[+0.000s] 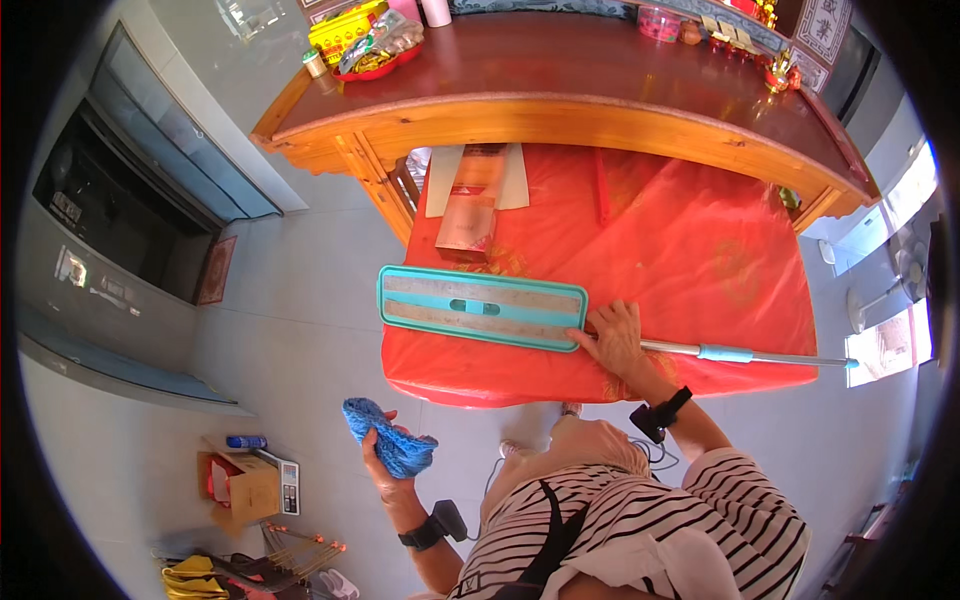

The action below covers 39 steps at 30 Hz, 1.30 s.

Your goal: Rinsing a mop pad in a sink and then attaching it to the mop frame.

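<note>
My left hand [381, 448] grips a crumpled blue cloth [390, 439], held over the floor left of the red-covered table. A flat mop's turquoise head [480, 285] lies on that table with its underside up, showing two greyish strips. At its right end my right hand [616, 337] holds the mop, the thumb on the head's rim and the fingers around the start of the metal pole [787, 360]. The pole reaches right across the red plastic table cover [525, 386]. How the fingers close beneath the palm is hidden.
Behind stands a wooden altar table [525, 67] with a red tray [367, 73] of packaged items. A long box [469, 217] lies on the red cover. On the floor at left are a cardboard box [255, 487] and a scale [290, 487]; a standing fan [885, 292] is at right.
</note>
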{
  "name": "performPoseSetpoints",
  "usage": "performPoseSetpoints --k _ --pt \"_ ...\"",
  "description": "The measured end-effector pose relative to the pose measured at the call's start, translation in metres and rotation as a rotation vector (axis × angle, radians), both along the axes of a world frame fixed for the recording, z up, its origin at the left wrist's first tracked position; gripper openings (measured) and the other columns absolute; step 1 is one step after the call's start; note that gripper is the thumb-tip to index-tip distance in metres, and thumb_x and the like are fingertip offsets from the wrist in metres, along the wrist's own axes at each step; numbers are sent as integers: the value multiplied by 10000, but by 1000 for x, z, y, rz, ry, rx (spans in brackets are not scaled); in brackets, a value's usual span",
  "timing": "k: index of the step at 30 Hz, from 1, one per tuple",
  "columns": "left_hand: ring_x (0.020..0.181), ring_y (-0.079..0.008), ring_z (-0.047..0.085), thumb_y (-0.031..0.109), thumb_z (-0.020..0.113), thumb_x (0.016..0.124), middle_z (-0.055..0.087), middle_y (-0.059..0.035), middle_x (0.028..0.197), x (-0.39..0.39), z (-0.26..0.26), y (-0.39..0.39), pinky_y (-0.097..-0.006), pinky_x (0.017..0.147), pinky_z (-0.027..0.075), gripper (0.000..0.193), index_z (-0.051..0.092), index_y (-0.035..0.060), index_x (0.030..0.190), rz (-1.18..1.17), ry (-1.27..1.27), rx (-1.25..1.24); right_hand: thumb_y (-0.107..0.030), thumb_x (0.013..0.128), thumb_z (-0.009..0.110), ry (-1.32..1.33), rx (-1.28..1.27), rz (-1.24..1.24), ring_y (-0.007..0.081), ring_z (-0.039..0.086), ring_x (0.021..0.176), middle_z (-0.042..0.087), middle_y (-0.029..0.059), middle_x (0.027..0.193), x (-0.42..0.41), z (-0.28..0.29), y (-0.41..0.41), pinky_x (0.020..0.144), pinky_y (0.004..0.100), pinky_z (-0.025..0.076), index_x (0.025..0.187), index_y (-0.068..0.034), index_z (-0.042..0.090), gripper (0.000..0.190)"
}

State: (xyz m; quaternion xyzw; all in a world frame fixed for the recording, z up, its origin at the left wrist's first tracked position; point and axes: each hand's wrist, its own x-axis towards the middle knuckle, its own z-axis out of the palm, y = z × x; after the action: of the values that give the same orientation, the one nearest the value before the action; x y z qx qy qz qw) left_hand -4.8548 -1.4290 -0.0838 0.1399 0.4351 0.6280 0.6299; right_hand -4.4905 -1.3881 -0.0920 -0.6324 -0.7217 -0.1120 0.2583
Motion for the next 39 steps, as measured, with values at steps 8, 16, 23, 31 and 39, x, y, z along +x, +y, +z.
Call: performPoseSetpoints --k 8,16,23,31,39 --pt "597 -196 552 360 551 715 528 -100 672 23 9 11 -415 538 523 510 471 -40 1022 -144 5 26 -350 651 671 117 20 -18 246 450 689 473 77 683 6 5 -2 662 353 314 676 -53 540 325" --pt "866 -169 547 327 544 778 547 -73 935 64 29 31 -349 798 451 482 434 9 1123 -201 109 -12 -285 667 680 272 -45 13 244 474 769 483 87 743 -7 34 -3 735 372 329 783 -42 571 291" --pt "1061 -210 436 278 553 814 440 -88 1153 104 53 44 -347 901 349 541 320 11 1222 -557 -85 187 -181 681 690 987 -486 573 169 525 825 560 71 881 -80 77 3 732 295 438 1110 -14 477 507" --pt "908 -138 489 110 618 759 518 -73 1002 95 64 48 -276 795 410 477 401 -31 1160 -548 464 175 -156 639 716 1033 -709 537 118 544 769 586 72 873 -60 77 15 704 264 446 1103 12 483 546" --pt "745 -72 504 41 668 677 523 -20 914 60 69 52 -182 545 425 496 463 36 1128 -471 552 269 -110 639 703 1684 -709 513 113 549 784 582 45 889 -2 116 24 683 245 432 1010 -18 545 414"
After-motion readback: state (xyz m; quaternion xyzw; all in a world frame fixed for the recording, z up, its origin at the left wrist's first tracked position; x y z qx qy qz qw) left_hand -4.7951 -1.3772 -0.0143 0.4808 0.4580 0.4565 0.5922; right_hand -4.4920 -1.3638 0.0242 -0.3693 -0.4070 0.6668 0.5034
